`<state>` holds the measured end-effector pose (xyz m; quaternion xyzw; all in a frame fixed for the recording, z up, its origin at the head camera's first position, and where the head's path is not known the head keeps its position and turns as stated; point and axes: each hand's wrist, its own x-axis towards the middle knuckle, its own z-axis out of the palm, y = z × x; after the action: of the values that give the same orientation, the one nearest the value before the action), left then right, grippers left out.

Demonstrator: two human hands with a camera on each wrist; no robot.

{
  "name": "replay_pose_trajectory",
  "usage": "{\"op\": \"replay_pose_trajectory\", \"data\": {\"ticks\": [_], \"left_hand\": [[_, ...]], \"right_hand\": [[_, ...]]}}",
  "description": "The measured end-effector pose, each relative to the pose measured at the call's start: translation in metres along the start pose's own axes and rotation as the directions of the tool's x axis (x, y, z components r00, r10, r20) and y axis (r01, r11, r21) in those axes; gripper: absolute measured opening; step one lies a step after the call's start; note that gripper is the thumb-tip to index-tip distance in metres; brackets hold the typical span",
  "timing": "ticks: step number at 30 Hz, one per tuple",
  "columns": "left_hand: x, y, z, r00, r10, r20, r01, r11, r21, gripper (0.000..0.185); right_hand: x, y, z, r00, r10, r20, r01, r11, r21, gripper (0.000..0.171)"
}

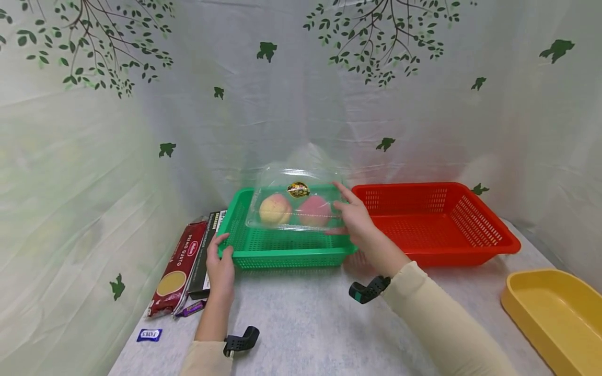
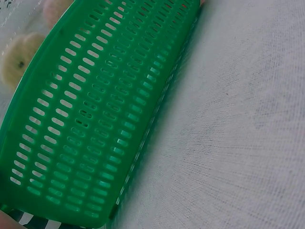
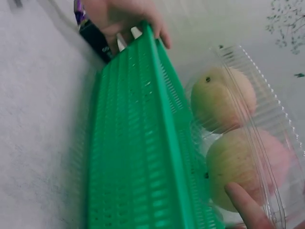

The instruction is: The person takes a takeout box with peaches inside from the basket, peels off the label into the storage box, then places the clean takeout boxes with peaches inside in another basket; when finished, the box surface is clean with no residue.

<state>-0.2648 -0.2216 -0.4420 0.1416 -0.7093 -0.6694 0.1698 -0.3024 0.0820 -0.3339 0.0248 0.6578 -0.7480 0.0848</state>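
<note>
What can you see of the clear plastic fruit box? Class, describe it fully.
The clear plastic fruit box is a thin, ribbed, see-through clamshell with its lid closed and a round dark-and-gold sticker on top. Inside lie two round fruits side by side, one yellowish, one pinker. It sits tilted at the back of the green basket. The right hand holds its right end; the left hand grips the basket's near left corner, not the box.

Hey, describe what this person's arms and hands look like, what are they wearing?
Both arms wear long cream sleeves, the right sleeve and the left sleeve ending at the wrist. The left hand and right hand are bare, with no gloves or rings visible. A black mount sits at the left wrist; the right one is black with a teal band.
</note>
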Motion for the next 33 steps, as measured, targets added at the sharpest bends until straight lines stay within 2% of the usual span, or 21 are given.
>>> {"op": "replay_pose_trajectory", "data": {"ticks": [4,11,17,26,33], "left_hand": [[0.000,0.000,0.000,1.000,0.001,-0.005,-0.001,1.000,-0.007,0.040],[-0.001,0.000,0.000,1.000,0.002,-0.013,-0.002,1.000,-0.011,0.040],[0.000,-0.001,-0.001,1.000,0.002,-0.009,-0.002,1.000,0.006,0.040],[-0.001,-0.002,-0.001,1.000,-0.012,0.008,0.012,1.000,0.005,0.040],[0.000,0.001,-0.003,1.000,-0.021,0.021,0.021,1.000,0.002,0.040]], "right_hand": [[-0.016,-0.007,-0.010,0.999,-0.012,0.030,0.011,1.000,0.025,0.055],[-0.045,-0.019,-0.033,1.000,-0.003,0.021,0.005,0.996,-0.092,0.054],[-0.075,-0.020,-0.058,0.999,-0.008,0.048,0.012,0.996,-0.090,0.053],[-0.123,-0.007,-0.092,0.996,-0.005,0.086,0.016,0.992,-0.128,0.058],[-0.150,0.009,-0.104,0.996,0.085,0.029,-0.081,0.989,-0.122,0.057]]}}
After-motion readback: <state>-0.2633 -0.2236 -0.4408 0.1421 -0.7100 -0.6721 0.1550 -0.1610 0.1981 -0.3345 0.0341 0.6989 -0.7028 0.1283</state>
